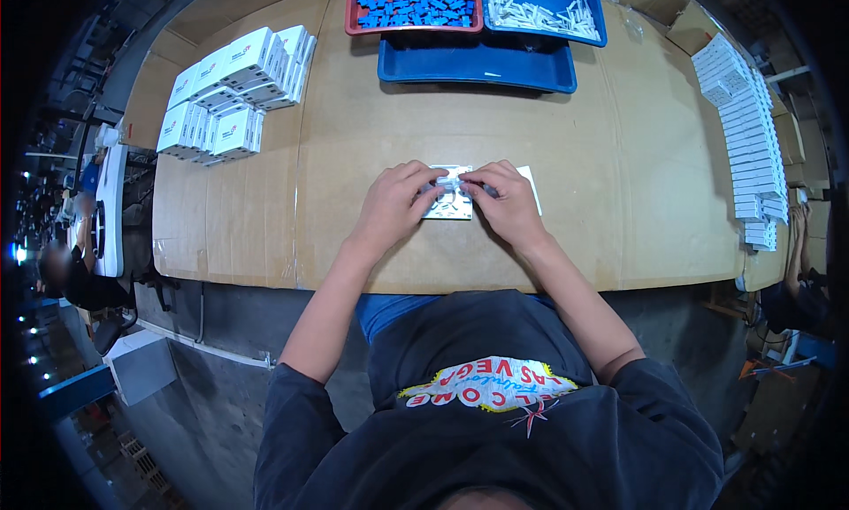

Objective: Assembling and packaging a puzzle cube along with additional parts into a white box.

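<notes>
In the middle of the cardboard-covered table lies a small white open box (455, 215) with dark markings along its near side. My left hand (395, 202) reaches over its left part, thumb and fingers closed in a pinch. From the other side my right hand (508, 206) pinches too. Between the fingertips is a small whitish piece (448, 182), mostly covered, so its exact kind does not show. A flat white panel (531, 185) sticks out beyond my right hand, its rest hidden under the hand.
At the far edge a red bin (354, 21) holds blue plastic pieces. Beside it a blue bin (600, 28) holds white sticklike pieces, with another blue tray (478, 68) nearer. White boxes (234, 132) stand stacked at left; long rows of white boxes (750, 139) line the right.
</notes>
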Tool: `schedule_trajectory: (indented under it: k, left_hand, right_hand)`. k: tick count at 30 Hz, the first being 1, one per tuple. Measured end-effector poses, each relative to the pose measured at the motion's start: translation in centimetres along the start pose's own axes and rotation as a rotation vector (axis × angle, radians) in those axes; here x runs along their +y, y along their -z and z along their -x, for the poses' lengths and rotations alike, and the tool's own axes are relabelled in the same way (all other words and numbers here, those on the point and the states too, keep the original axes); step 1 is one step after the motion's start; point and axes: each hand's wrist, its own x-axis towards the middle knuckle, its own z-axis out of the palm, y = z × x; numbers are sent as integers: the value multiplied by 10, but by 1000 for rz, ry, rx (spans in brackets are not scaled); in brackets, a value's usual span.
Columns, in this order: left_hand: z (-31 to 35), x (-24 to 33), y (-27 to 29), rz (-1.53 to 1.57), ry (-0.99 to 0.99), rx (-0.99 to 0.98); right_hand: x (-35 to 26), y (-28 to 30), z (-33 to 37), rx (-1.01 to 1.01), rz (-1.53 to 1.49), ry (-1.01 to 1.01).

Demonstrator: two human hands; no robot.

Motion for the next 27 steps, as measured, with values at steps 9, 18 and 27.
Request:
schedule_trajectory:
  k: [9,18,27]
  left_hand:
    - [15,-5,0,-115,-50,30]
    - [16,0,-1,-111,-113,61]
    - [25,-2,-3,-120,-154,44]
  right_hand:
    - [-3,0,7,-66,182,174]
    - [-6,1,2,-91,268,186]
    - [-10,15,-3,-241,367,219]
